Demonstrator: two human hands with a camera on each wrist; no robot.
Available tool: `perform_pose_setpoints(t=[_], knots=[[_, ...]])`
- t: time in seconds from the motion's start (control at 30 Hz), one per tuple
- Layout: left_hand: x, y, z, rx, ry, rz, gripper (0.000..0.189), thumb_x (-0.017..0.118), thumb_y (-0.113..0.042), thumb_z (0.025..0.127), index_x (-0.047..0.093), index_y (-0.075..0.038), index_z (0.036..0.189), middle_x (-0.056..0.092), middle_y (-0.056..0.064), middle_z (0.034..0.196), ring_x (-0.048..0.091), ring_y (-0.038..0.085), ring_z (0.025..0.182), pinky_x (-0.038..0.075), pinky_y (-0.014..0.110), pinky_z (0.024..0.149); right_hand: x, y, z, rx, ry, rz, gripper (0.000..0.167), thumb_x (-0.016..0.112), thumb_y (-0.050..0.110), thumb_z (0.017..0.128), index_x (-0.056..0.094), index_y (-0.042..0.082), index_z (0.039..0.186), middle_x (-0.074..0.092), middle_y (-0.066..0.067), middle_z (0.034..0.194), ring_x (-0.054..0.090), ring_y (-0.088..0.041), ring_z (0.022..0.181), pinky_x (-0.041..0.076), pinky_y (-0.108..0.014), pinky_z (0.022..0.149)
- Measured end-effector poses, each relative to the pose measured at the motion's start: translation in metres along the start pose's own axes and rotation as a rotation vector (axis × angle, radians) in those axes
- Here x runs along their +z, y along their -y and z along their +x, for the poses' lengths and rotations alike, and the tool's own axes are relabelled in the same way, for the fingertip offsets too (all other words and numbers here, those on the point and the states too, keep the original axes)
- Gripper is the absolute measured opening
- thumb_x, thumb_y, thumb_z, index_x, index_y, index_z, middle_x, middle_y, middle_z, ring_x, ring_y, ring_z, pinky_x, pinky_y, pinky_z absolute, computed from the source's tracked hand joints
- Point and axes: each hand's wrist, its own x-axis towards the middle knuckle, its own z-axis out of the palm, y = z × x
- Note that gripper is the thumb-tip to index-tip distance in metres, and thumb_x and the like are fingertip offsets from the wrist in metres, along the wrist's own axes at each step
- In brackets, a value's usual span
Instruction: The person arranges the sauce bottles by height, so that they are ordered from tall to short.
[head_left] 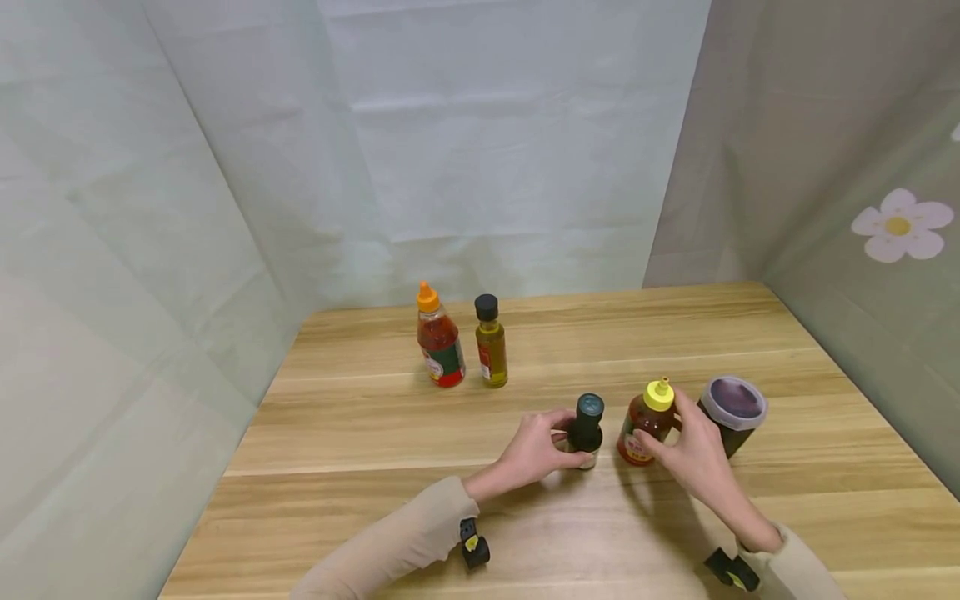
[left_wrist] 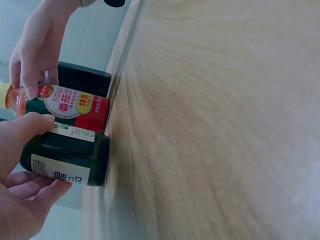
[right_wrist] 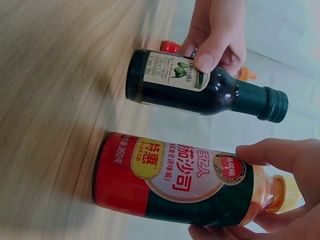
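Observation:
My left hand (head_left: 534, 450) grips a dark green olive oil bottle (head_left: 590, 410), thumb on one side and fingers on the other. Its cream label (right_wrist: 175, 72) reads "Olive Oil" in the right wrist view. Just to the right, my right hand (head_left: 699, 457) holds a ketchup bottle (head_left: 647, 417) with a yellow nozzle cap (head_left: 659, 395), thumb and fingers around its upper part. A red and green label (right_wrist: 175, 180) wraps the ketchup. Both bottles stand upright on the wooden table, side by side with a small gap in the head view.
Right of the ketchup stands a dark container (head_left: 735, 407) with a pale rim, partly behind my right hand. Farther back are a red sauce bottle (head_left: 441, 346) with an orange cap and a small yellow oil bottle (head_left: 492, 352) with a black cap. Cloth curtains (head_left: 510, 150) border the table.

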Motion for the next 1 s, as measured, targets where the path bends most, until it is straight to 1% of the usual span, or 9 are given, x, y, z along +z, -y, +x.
perform_pose_setpoints(t=[0.23,0.47,0.57,0.77,1.0], knots=[[0.001,0.000,0.000,-0.014,0.006,-0.001,0.051,0.083,-0.016,0.076,0.063,-0.003,0.120,0.069,0.012,0.118,0.068,0.014,0.102,0.055,0.015,0.084,0.000,0.000,-0.001,0.027,-0.010,-0.009,0.057,0.084,0.001,0.067,0.057,-0.004,0.116,0.067,-0.023,0.105,0.065,-0.040,0.097,0.059,-0.048,0.074],[0.001,0.001,-0.001,-0.007,0.001,0.002,0.050,0.083,-0.016,0.076,0.064,-0.003,0.120,0.069,0.011,0.117,0.068,0.014,0.102,0.055,0.015,0.084,-0.002,0.001,0.005,0.017,-0.019,0.014,0.056,0.083,0.000,0.067,0.058,-0.004,0.116,0.068,-0.022,0.104,0.066,-0.039,0.096,0.059,-0.048,0.074],[0.001,0.000,-0.002,-0.006,-0.001,0.005,0.049,0.083,-0.016,0.076,0.064,-0.003,0.119,0.069,0.011,0.117,0.068,0.014,0.102,0.055,0.015,0.084,-0.001,0.002,0.010,0.009,-0.019,0.014,0.057,0.083,0.000,0.067,0.057,-0.004,0.117,0.068,-0.022,0.103,0.065,-0.038,0.095,0.059,-0.048,0.074],[0.001,-0.001,-0.002,-0.029,0.003,0.013,0.051,0.084,-0.017,0.075,0.063,-0.004,0.120,0.069,0.012,0.119,0.068,0.016,0.103,0.055,0.017,0.084,0.002,0.004,0.024,-0.006,-0.005,0.032,0.055,0.082,0.001,0.069,0.057,-0.003,0.118,0.067,-0.022,0.103,0.065,-0.038,0.097,0.059,-0.049,0.076],[-0.001,-0.002,-0.001,-0.030,0.013,0.036,0.053,0.084,-0.019,0.075,0.063,-0.004,0.121,0.068,0.012,0.120,0.068,0.016,0.104,0.055,0.016,0.084,0.006,0.009,0.043,0.036,0.051,0.083,0.053,0.079,0.007,0.076,0.055,-0.001,0.122,0.065,-0.023,0.109,0.063,-0.039,0.103,0.057,-0.053,0.083]])
